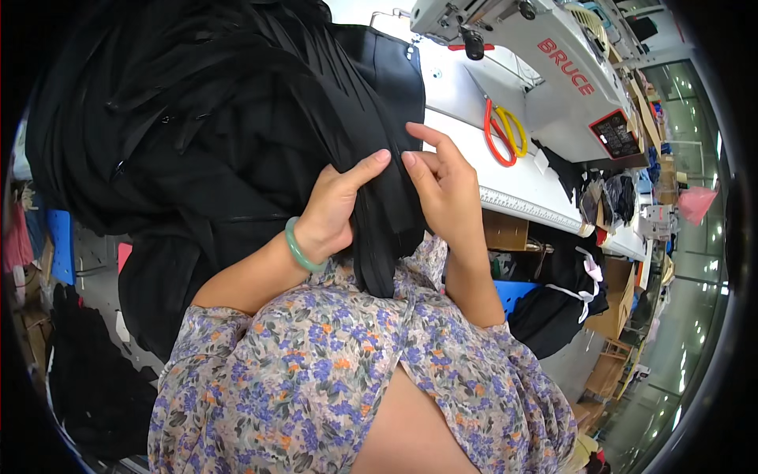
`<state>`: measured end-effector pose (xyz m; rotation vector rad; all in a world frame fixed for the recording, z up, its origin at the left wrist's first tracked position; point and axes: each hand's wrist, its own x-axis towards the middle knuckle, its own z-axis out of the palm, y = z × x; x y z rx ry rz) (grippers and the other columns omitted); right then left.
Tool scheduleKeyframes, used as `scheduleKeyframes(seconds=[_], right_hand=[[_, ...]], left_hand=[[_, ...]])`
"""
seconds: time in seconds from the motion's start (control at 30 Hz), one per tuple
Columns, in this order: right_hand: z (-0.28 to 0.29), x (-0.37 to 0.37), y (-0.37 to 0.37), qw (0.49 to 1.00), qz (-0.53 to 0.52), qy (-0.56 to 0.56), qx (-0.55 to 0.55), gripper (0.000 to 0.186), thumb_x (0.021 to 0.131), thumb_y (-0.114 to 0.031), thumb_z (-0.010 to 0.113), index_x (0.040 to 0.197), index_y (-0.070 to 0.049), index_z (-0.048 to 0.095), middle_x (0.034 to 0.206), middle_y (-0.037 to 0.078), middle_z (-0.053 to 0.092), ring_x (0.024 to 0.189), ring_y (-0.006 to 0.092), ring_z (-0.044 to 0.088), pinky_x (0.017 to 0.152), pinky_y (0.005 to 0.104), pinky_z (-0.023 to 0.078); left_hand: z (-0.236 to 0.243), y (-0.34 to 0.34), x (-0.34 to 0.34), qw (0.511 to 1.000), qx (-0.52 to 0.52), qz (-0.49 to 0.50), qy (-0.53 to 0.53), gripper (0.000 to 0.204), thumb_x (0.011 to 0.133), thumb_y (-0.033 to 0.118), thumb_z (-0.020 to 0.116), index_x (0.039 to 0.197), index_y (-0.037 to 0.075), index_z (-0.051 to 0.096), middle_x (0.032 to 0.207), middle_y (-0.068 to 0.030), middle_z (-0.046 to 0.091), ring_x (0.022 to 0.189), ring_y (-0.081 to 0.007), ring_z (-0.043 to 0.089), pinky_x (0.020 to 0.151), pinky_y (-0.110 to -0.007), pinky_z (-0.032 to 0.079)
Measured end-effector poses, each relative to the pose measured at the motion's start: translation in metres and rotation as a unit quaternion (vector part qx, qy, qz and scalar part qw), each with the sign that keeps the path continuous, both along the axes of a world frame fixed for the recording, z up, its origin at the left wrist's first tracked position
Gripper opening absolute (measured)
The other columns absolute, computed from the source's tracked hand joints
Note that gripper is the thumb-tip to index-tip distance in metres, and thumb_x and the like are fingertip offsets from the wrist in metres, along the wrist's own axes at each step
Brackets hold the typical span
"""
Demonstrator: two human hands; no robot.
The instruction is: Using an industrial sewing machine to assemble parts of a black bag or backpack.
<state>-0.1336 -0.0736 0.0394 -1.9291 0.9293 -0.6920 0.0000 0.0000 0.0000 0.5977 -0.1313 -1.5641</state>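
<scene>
A large heap of black fabric (197,134) with zippers fills the upper left and drapes down toward my lap. My left hand (335,201), wearing a green bangle (300,249), grips a long folded black strip, its thumb pressed on top. My right hand (442,186) pinches at the strip's right edge with thumb and bent fingers, the index finger raised. Just right of that hand, red-and-yellow handled scissors (501,134) lie on the white sewing table (458,118), beneath a white sewing machine (568,103).
A ruler strip (529,207) runs along the table's front edge. Black cloth (553,316) with white ties hangs at lower right, near a blue seat (509,292). Another blue plastic piece (61,245) stands at left. More machines, cardboard and cloth line the workshop at right.
</scene>
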Motion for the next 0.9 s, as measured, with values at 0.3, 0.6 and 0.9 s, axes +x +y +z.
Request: scheduleKeyframes(seconds=[0.3,0.6,0.9], right_hand=[[-0.013,-0.015,-0.032,0.994,-0.092,0.022,0.058,0.023,0.095,-0.018,0.06,0.101,0.004,0.063,0.073,0.003,0.065,0.067,0.0055,0.058,0.061,0.0203,0.046],[-0.008,0.006,-0.029,0.963,0.001,-0.063,0.263,0.036,0.082,-0.029,0.075,0.102,-0.002,0.061,0.07,-0.002,0.054,0.049,0.0027,0.041,0.044,0.0195,0.033],[-0.008,0.043,-0.037,0.995,0.06,0.078,-0.029,0.036,0.076,-0.021,0.076,0.1,0.003,0.062,0.084,0.005,0.066,0.074,0.0108,0.056,0.066,0.0277,0.047]], left_hand=[[-0.004,0.001,0.0,0.996,0.014,-0.009,-0.084,0.024,0.088,0.01,0.065,0.108,-0.002,0.063,0.103,-0.01,0.067,0.092,-0.0176,0.065,0.082,-0.03,0.053],[-0.015,-0.004,-0.012,0.987,-0.004,0.049,-0.155,0.029,0.085,0.002,0.068,0.113,-0.002,0.059,0.107,-0.0073,0.065,0.096,-0.0141,0.062,0.085,-0.028,0.051],[-0.009,-0.002,-0.005,0.988,-0.001,0.021,-0.156,0.031,0.085,-0.001,0.067,0.115,-0.001,0.058,0.108,-0.0071,0.064,0.096,-0.0154,0.063,0.084,-0.028,0.051]])
